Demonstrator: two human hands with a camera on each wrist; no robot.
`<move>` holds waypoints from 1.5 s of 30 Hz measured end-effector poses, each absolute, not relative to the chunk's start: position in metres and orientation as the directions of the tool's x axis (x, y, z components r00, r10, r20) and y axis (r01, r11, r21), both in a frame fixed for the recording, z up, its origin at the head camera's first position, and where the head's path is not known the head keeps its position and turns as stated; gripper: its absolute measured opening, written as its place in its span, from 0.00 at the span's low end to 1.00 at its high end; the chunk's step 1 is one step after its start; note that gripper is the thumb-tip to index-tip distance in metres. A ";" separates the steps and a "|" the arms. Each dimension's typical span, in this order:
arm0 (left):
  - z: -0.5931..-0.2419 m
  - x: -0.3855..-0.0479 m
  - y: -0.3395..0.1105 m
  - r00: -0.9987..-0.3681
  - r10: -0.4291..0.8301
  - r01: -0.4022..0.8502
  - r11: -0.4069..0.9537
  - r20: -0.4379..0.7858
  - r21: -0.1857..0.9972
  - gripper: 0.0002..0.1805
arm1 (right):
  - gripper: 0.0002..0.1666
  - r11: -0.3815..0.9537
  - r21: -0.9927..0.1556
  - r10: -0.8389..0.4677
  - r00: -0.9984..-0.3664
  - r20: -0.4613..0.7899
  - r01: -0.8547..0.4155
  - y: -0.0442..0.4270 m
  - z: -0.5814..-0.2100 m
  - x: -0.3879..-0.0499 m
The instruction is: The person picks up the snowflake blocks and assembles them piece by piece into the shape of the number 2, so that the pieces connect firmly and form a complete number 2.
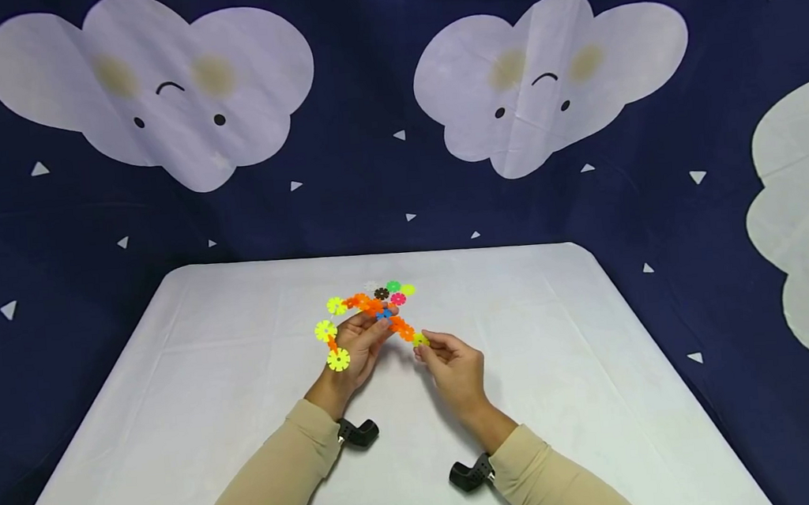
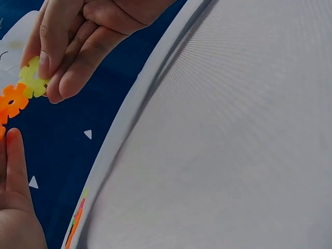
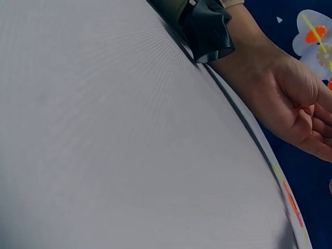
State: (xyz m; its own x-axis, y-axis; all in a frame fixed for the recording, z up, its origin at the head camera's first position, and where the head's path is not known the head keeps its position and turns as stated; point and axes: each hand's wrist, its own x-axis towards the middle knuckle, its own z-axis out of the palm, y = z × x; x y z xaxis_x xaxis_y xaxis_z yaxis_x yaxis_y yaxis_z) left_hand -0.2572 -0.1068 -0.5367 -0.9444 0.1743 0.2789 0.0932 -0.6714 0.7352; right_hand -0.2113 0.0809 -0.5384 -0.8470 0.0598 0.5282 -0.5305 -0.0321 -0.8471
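Flower chain mostly joined, with a handful of loose discs left over

The right hand's grip is pinched down, thumb against fingers, on a yellow flower disc at one end of the chain. Orange discs run from it to the left hand, whose thumb and fingers also grip the chain, around a blue disc. Both hands hold the work up over the far half of the desk, roughly midway between its side edges.

Beyond the left hand, more orange and yellow discs curve back toward the wrist, ending in a yellow disc nearest the near edge. Whether every disc along that curve is linked cannot be told.

Farther out, near the middle of the far edge, lie loose discs: black, green, pink and yellow-green, with a pale one beside them.

By the look of it, joining is well advanced; the right-hand disc appears attached or nearly so. Closing the curve or adding the spare discs would be what remains, if either is wanted.
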 end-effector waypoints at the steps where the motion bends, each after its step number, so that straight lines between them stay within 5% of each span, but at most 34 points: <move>1: -0.537 -0.257 -0.107 -0.945 0.174 0.092 -0.674 0.278 0.733 0.21 | 0.14 -0.042 -0.846 0.059 -0.846 0.530 -0.532 0.081 -0.539 -0.211; 22: -0.537 -0.253 -0.097 -0.945 0.154 0.121 -0.658 0.290 0.743 0.20 | 0.15 -0.147 -0.827 0.076 -0.840 0.537 -0.542 0.081 -0.542 -0.211; 36: -0.540 -0.246 -0.093 -0.893 0.312 0.136 -0.501 0.324 0.855 0.18 | 0.12 -0.142 -0.829 0.080 -0.841 0.535 -0.541 0.077 -0.539 -0.209; 45: -0.538 -0.255 -0.096 -0.965 0.151 0.109 -0.518 0.216 0.849 0.15 | 0.12 0.053 -0.869 0.029 -0.869 0.495 -0.493 0.086 -0.545 -0.224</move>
